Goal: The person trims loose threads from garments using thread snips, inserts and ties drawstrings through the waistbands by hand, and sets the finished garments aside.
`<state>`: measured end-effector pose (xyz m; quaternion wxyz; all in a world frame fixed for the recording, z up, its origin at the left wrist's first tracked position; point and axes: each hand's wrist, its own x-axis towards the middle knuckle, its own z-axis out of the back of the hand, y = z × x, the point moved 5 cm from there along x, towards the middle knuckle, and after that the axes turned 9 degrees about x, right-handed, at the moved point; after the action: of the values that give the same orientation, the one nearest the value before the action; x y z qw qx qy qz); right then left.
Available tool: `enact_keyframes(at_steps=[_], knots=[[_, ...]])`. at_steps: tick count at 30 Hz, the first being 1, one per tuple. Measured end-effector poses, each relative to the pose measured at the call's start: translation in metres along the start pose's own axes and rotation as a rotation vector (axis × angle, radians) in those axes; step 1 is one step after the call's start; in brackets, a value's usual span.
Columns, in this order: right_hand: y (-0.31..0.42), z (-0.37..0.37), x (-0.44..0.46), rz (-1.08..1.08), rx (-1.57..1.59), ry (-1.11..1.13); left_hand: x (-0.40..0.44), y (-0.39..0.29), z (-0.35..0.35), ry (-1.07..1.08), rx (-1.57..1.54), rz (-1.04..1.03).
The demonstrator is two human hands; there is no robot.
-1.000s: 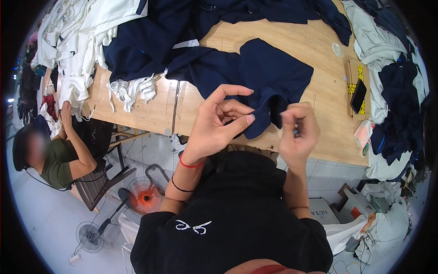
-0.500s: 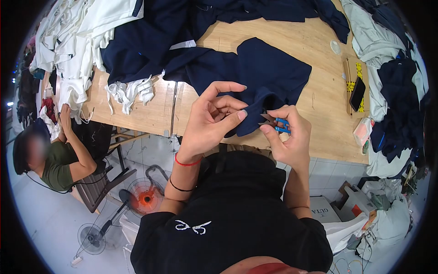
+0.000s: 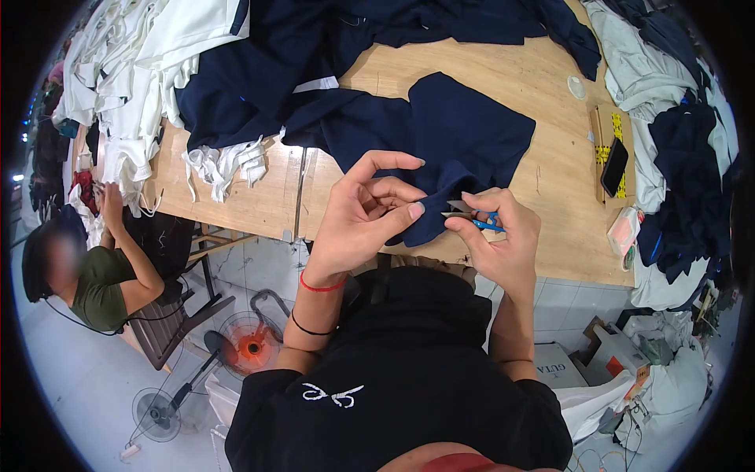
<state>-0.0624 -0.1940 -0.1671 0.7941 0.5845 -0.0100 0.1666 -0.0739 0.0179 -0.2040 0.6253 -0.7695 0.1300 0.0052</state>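
Note:
A navy garment [image 3: 464,118] lies across the wooden table, its near edge lifted up in front of me. My left hand [image 3: 373,216] pinches that raised edge between thumb and fingers, the index finger stretched out above it. In my right hand [image 3: 503,232] is a pair of blue-handled thread snips [image 3: 486,223], held between thumb and fingers. The blades point left toward the lifted cloth and stand slightly apart. Whether they touch the fabric I cannot tell.
White garments [image 3: 118,71] pile up at the left, with white fabric scraps [image 3: 228,165] nearby. A phone [image 3: 614,167] rests on a cardboard box [image 3: 605,126] at the right, beside grey and navy clothes [image 3: 684,189]. A co-worker [image 3: 102,275] sits at left near a fan [image 3: 250,342].
Both hands and the lifted cloth edge have shifted slightly toward me. The snips have turned a little in my right hand, still close to the cloth.

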Motion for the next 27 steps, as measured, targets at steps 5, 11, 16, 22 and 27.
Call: enact_keyframes(at_steps=[5, 11, 16, 22, 27], knots=[[0.001, 0.000, 0.004, 0.061, -0.033, 0.084, -0.001, -0.004, -0.003, 0.040, 0.058, -0.004], [-0.008, -0.003, 0.001, 0.097, -0.032, 0.134, -0.003, 0.000, -0.002, 0.062, 0.083, -0.024], [-0.005, -0.001, 0.001, 0.076, -0.018, 0.064, -0.002, -0.002, 0.000, 0.037, 0.097, -0.007], [-0.004, -0.004, 0.002, 0.096, -0.093, 0.105, -0.006, -0.005, -0.005, 0.010, 0.125, -0.001], [-0.002, -0.005, 0.005, 0.117, -0.130, 0.143, -0.007, -0.007, -0.007, 0.053, 0.192, -0.034]])
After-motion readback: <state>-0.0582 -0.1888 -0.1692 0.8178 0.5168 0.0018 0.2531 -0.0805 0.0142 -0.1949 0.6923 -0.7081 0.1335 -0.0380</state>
